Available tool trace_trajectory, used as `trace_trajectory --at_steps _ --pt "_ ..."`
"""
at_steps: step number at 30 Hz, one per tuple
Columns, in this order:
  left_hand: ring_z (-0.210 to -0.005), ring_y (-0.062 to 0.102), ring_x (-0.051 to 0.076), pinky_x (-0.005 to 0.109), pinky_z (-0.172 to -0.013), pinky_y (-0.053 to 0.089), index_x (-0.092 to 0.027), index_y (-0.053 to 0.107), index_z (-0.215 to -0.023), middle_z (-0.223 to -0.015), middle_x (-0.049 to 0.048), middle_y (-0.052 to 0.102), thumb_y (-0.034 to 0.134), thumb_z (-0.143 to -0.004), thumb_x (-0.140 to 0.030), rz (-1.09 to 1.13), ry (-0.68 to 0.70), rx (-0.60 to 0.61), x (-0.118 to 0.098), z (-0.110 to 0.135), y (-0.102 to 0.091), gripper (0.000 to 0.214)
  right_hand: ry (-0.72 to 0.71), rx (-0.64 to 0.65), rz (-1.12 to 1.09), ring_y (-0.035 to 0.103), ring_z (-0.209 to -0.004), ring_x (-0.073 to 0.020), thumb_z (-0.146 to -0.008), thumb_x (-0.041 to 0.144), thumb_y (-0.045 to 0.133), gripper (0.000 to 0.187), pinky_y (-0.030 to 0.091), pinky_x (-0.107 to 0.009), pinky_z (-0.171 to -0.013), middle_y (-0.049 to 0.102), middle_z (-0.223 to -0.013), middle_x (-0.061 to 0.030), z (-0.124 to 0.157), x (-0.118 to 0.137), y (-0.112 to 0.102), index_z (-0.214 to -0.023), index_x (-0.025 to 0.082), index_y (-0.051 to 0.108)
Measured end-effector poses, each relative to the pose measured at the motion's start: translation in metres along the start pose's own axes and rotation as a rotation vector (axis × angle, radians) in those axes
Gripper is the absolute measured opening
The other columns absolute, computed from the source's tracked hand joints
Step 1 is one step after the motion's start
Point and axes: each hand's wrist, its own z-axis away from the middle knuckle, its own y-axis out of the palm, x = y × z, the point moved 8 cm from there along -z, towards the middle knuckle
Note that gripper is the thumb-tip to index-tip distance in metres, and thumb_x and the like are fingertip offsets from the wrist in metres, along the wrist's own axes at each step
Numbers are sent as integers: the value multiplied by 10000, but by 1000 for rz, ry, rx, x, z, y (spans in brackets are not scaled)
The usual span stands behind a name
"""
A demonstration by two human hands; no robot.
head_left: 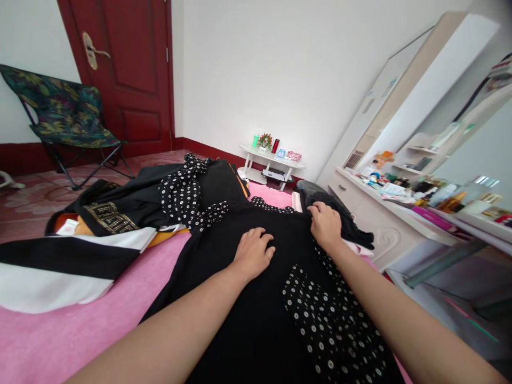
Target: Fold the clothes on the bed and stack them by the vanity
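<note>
A black dress (256,314) with white-dotted sleeves and neckline lies spread out in front of me, its lower end cut off by the frame. My left hand (254,254) rests palm down on the middle of its upper part, fingers apart and slightly bent. At the shoulder on the right, my right hand (326,228) has its thumb and fingers closed on the edge of the cloth. The right dotted sleeve (328,325) lies folded in beside the body, partly under my right forearm. The left dotted sleeve (182,189) stretches out over other clothes.
Other dark clothes (120,197) and a black-and-white garment (80,266) lie left on the pink bedcover (132,304). Dark clothing (340,205) is heaped at the right. A cluttered dressing table (384,213) stands right, a small white stand (272,157) beyond, and a folding chair (64,117) by the red door (132,69).
</note>
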Motion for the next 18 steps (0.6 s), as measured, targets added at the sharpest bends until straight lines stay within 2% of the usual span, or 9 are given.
trace_trajectory --at_steps 2,4,8,11,13,15,18 --pt "-1165 454 243 398 -1003 362 -256 613 -1141 -1247 62 524 506 -863 -360 -4 5 4 0 0 0 315 -214 -25 -101 379 -1277 -253 -912 242 373 407 257 -425 -1060 441 -1400 -96 13 24 5 -1299 207 493" --pt "-1178 445 244 396 -1015 352 -256 606 -1156 -1261 63 516 503 -866 -363 -7 5 17 -1 1 0 325 -321 91 -163 274 -1358 -231 -939 363 332 460 190 -443 -1101 375 -1463 -60 26 36 28 -1374 237 414" --pt "-1203 431 248 402 -1038 332 -254 596 -1174 -1291 65 497 490 -874 -359 -20 8 33 -3 3 -1 335 -168 291 -154 180 -1405 -222 -949 432 249 537 155 -501 -1107 304 -1501 -78 35 28 74 -1420 193 343" --pt "-1221 427 246 405 -1053 326 -263 592 -1174 -1301 58 494 500 -868 -363 -13 14 46 -4 4 0 335 -51 316 -189 233 -1387 -243 -931 349 315 483 147 -531 -1102 352 -1473 -104 34 35 77 -1361 163 432" --pt "-1229 433 244 398 -1055 338 -267 585 -1175 -1312 53 485 522 -855 -363 25 -7 42 -1 4 1 339 28 229 -285 332 -1337 -236 -901 265 353 419 183 -490 -1105 435 -1418 -110 36 41 63 -1265 158 531" --pt "-1201 474 233 375 -1029 384 -262 553 -1200 -1377 53 414 530 -851 -335 94 -77 -15 9 1 -3 357 130 59 -411 420 -1269 -216 -869 211 365 380 268 -396 -1084 463 -1385 -109 43 37 43 -1169 161 593" --pt "-1074 580 204 341 -964 450 -230 439 -1297 -1501 94 180 529 -846 -249 179 -245 -176 36 -8 -22 460 420 -188 -519 503 -1169 -231 -844 204 360 394 407 -342 -957 427 -1385 -133 64 3 24 -1177 159 566"
